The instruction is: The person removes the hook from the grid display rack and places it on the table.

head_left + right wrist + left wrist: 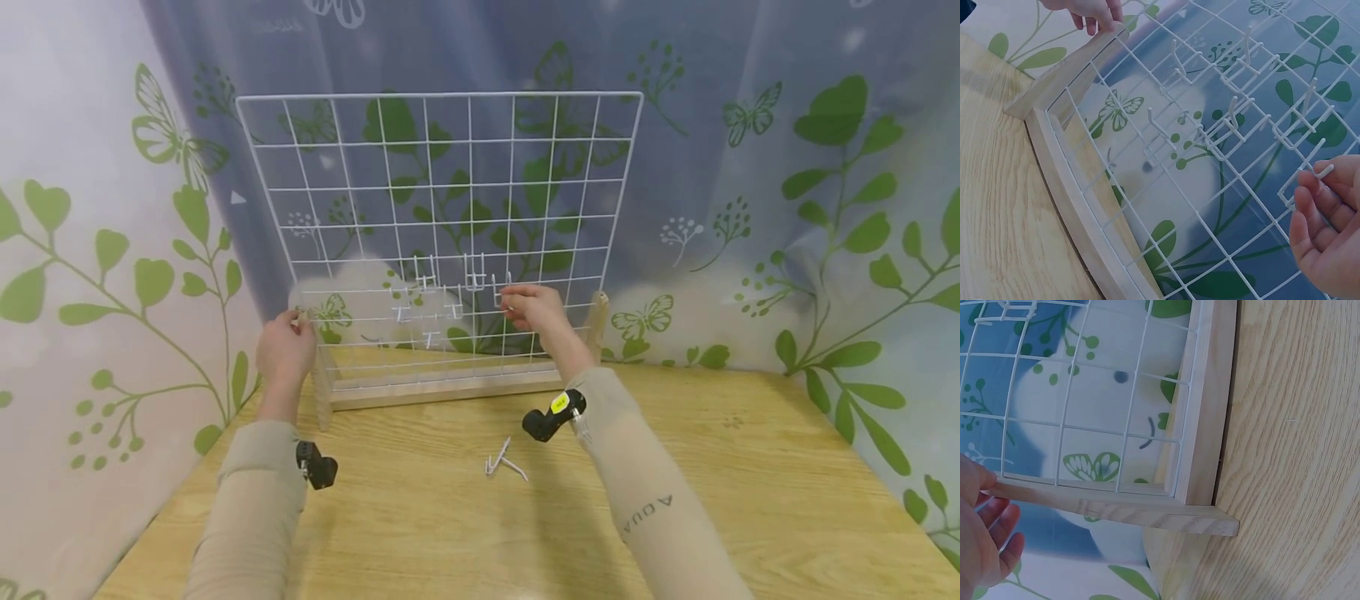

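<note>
A pale wooden stand [450,388] is holding a white wire grid [470,183] mid-frame; the grid is carrying five white bent-wire hooks [1233,114] around its lower middle. Your right hand [536,312] is pinching another white bent-wire hook [1302,170], slim, tips showing, at the grid, right of centre; cannot tell if seated. Your left hand [287,346] is pinching the stand's post top, centre-left. Loose white hook hardware [504,461] is lying lower centre, count unclear, on the wood-grain table [420,517].
</note>
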`<move>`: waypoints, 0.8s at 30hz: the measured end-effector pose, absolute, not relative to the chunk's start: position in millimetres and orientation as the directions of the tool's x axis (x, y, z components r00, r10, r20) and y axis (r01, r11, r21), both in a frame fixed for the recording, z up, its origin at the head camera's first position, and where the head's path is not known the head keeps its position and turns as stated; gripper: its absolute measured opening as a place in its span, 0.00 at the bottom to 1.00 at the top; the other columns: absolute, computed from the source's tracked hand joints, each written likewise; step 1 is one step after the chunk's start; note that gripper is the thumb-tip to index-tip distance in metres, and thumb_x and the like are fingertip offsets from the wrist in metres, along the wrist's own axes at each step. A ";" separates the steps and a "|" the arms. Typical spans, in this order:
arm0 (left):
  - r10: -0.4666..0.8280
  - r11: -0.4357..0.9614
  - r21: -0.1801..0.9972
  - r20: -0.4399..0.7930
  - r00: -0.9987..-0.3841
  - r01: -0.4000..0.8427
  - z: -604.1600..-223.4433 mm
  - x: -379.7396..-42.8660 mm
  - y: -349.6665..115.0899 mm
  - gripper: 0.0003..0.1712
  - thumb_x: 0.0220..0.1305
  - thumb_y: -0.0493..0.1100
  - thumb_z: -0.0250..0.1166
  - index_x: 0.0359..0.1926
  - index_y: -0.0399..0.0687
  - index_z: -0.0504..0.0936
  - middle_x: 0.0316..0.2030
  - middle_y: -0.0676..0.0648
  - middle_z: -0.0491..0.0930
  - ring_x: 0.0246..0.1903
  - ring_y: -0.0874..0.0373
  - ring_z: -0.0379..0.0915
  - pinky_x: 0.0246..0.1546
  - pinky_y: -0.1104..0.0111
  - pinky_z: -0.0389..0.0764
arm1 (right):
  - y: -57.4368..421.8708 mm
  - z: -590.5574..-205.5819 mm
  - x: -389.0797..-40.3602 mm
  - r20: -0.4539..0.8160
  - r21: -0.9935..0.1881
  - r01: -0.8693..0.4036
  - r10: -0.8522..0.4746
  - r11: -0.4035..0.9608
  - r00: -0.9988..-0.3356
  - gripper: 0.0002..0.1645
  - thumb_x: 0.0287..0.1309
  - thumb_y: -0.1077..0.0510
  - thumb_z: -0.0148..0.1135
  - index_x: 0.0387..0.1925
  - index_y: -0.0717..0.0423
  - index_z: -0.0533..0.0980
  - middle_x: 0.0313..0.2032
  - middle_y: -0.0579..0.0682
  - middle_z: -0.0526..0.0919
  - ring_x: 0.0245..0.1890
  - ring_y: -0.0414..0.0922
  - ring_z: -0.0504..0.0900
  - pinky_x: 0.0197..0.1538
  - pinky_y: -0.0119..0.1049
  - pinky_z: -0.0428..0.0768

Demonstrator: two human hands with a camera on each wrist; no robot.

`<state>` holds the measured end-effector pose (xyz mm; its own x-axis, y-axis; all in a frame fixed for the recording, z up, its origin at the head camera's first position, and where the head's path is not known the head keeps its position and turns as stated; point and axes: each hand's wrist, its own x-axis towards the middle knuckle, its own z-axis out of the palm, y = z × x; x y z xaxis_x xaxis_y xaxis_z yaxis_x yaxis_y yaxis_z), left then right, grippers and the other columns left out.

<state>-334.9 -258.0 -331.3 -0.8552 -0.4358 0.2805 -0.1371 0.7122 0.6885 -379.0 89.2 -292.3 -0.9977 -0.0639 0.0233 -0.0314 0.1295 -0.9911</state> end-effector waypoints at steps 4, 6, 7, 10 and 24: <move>-0.438 0.716 0.684 0.285 -0.852 -0.139 -330.5 -334.9 -257.8 0.26 0.70 0.47 0.43 0.63 0.36 0.67 0.47 0.33 0.75 0.47 0.37 0.71 0.44 0.48 0.72 | 92.5 -291.4 -378.6 0.037 -0.995 -0.043 -0.075 0.090 -0.997 0.17 0.63 0.61 0.56 0.53 0.62 0.76 0.41 0.55 0.82 0.27 0.36 0.78 0.32 0.28 0.76; -0.439 0.719 0.681 0.290 -0.851 -0.139 -330.6 -335.0 -257.8 0.26 0.70 0.47 0.43 0.62 0.36 0.67 0.47 0.33 0.75 0.47 0.38 0.71 0.44 0.48 0.72 | 94.5 -291.3 -377.8 0.040 -0.996 -0.046 -0.082 0.073 -0.996 0.18 0.63 0.61 0.56 0.53 0.63 0.75 0.37 0.51 0.82 0.27 0.37 0.78 0.32 0.28 0.76; -0.439 0.721 0.679 0.292 -0.850 -0.139 -330.8 -335.2 -257.8 0.26 0.70 0.47 0.43 0.62 0.36 0.68 0.47 0.33 0.75 0.47 0.38 0.71 0.44 0.48 0.72 | 95.2 -291.0 -377.3 0.041 -0.997 -0.047 -0.086 0.066 -0.995 0.18 0.63 0.61 0.55 0.54 0.63 0.75 0.36 0.50 0.82 0.27 0.37 0.78 0.32 0.28 0.76; -0.438 0.725 0.675 0.300 -0.847 -0.136 -331.0 -335.5 -258.0 0.26 0.70 0.47 0.43 0.62 0.36 0.68 0.46 0.33 0.75 0.46 0.38 0.71 0.44 0.48 0.72 | 96.9 -290.0 -376.9 0.040 -0.998 -0.045 -0.099 0.043 -0.994 0.20 0.63 0.61 0.55 0.55 0.65 0.73 0.31 0.45 0.81 0.27 0.37 0.78 0.29 0.27 0.75; -0.432 0.727 0.675 0.305 -0.848 -0.128 -331.6 -335.3 -257.7 0.26 0.70 0.47 0.42 0.62 0.35 0.68 0.47 0.32 0.75 0.47 0.37 0.71 0.44 0.48 0.71 | 104.6 -285.0 -375.5 0.041 -0.999 -0.042 -0.102 0.002 -0.994 0.18 0.63 0.61 0.56 0.52 0.64 0.74 0.34 0.49 0.82 0.28 0.37 0.79 0.36 0.32 0.76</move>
<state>-335.3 -257.7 -331.6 -0.8485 -0.4322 0.3054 -0.1276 0.7271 0.6746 -375.5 104.6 -285.0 -0.9939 -0.1018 0.0415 -0.0419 0.0023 -0.9991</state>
